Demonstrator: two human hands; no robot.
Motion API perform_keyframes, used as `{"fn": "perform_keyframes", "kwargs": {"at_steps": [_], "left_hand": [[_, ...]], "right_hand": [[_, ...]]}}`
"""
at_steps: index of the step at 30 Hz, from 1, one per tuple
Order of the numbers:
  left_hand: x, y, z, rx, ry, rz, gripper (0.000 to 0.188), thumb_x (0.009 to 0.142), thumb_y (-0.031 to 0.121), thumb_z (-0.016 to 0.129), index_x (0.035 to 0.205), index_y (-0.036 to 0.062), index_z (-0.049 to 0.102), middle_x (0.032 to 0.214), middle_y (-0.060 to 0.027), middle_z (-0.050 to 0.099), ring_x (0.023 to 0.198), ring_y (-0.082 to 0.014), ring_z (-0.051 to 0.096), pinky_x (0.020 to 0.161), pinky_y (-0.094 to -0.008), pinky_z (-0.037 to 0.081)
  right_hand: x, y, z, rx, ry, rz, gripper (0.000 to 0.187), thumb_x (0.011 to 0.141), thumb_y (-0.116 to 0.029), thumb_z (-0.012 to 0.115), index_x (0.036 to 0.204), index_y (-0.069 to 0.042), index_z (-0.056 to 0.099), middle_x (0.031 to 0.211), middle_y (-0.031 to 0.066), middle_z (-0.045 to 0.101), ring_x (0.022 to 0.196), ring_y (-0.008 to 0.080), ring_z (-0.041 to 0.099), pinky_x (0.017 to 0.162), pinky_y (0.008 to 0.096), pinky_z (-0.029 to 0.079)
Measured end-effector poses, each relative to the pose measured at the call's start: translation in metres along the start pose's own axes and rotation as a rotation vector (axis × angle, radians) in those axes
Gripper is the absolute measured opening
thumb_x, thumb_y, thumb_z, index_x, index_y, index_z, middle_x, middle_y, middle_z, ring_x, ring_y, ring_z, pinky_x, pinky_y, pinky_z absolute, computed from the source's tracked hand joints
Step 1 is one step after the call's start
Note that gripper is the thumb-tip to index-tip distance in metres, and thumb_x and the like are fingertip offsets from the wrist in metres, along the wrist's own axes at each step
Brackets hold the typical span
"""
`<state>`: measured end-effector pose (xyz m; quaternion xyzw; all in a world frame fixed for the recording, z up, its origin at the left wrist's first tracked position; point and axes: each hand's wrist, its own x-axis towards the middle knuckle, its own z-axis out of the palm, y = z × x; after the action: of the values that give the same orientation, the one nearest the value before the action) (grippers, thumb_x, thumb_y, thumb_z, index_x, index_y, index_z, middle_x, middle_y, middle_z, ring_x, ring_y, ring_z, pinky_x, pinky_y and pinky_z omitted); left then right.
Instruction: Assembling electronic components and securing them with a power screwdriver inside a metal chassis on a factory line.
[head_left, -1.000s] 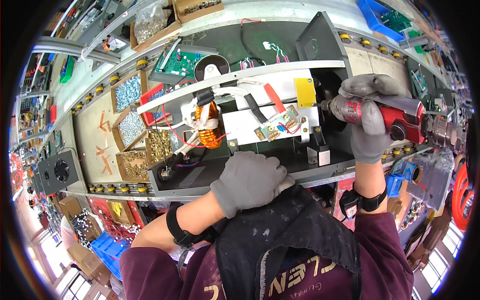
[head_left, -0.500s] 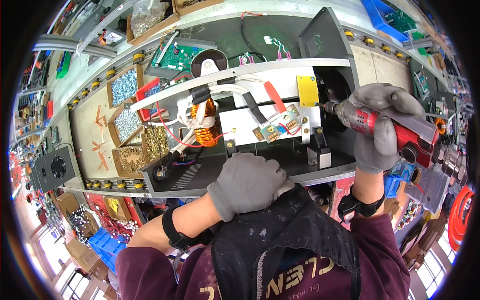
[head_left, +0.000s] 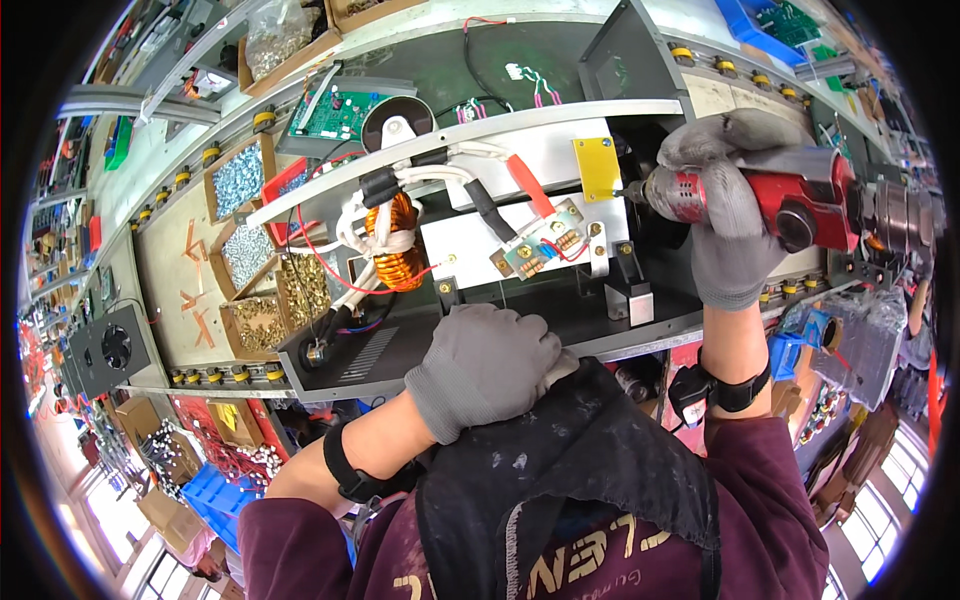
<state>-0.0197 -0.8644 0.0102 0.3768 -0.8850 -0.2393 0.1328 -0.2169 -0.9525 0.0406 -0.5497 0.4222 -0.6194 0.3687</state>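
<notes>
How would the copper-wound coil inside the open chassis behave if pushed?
The copper coil probably feels dense and heavy for its size. It likely resists pushing, since stiff white leads tie into it. Its round shape might roll if loose.

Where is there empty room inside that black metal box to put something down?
A bare black floor strip lies between the orange copper coil and the small silver block. Another patch is the slotted grille beside the left gloved hand. Crowded: the wires around the coil.
</notes>
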Motion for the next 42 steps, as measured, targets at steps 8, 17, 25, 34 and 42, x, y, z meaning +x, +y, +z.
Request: {"fn": "perform_keyframes", "kwargs": {"at_steps": [8,17,25,34,42], "left_hand": [[0.000,0.002,-0.002,0.024,0.000,-0.011,0.032,0.077,0.038,0.064,0.058,0.0120,0.059,0.057,-0.0016,0.052,0.054,-0.0191,0.057,0.051,-0.0317,0.046],[0.012,-0.007,-0.035,-0.856,0.098,-0.401,0.025,0.087,0.003,0.047,0.111,0.0009,0.055,0.095,-0.0100,0.059,0.088,-0.0150,0.060,0.077,-0.0296,0.050],[0.041,-0.026,-0.026,-1.872,0.227,-0.662,0.028,0.093,0.016,0.052,0.113,-0.0029,0.051,0.097,-0.0095,0.057,0.088,-0.0181,0.059,0.073,-0.0262,0.052],[0.049,-0.023,-0.015,-1.866,0.226,-0.724,0.031,0.097,0.019,0.043,0.116,-0.0043,0.046,0.099,-0.0134,0.057,0.081,-0.0204,0.061,0.062,-0.0245,0.052],[0.056,-0.022,-0.014,-1.902,0.335,-0.876,0.031,0.094,0.011,0.045,0.118,-0.0091,0.042,0.095,-0.0216,0.059,0.077,-0.0269,0.065,0.057,-0.0280,0.058]], "right_hand": [[0.014,0.005,0.010,-0.139,-0.161,-0.211,0.029,0.078,0.003,0.055,0.105,0.000,0.047,0.080,0.0133,0.059,0.071,0.0224,0.060,0.067,0.0349,0.052],[0.022,-0.011,0.002,0.152,-0.246,0.024,0.028,0.078,-0.001,0.056,0.105,0.003,0.049,0.090,0.0162,0.059,0.082,0.0236,0.060,0.075,0.0361,0.050],[0.000,-0.056,-0.002,0.341,-0.389,-0.351,0.040,0.085,-0.022,0.055,0.122,-0.007,0.049,0.093,0.0075,0.048,0.081,0.0235,0.047,0.070,0.0364,0.042],[-0.005,-0.051,0.010,0.396,-0.337,-0.307,0.040,0.085,-0.024,0.057,0.121,-0.008,0.050,0.086,0.0070,0.045,0.076,0.0221,0.045,0.064,0.0342,0.042],[-0.008,-0.052,0.018,0.284,-0.347,-0.299,0.040,0.086,-0.024,0.059,0.122,-0.009,0.048,0.080,0.0085,0.045,0.072,0.0225,0.047,0.058,0.0359,0.044]]}}
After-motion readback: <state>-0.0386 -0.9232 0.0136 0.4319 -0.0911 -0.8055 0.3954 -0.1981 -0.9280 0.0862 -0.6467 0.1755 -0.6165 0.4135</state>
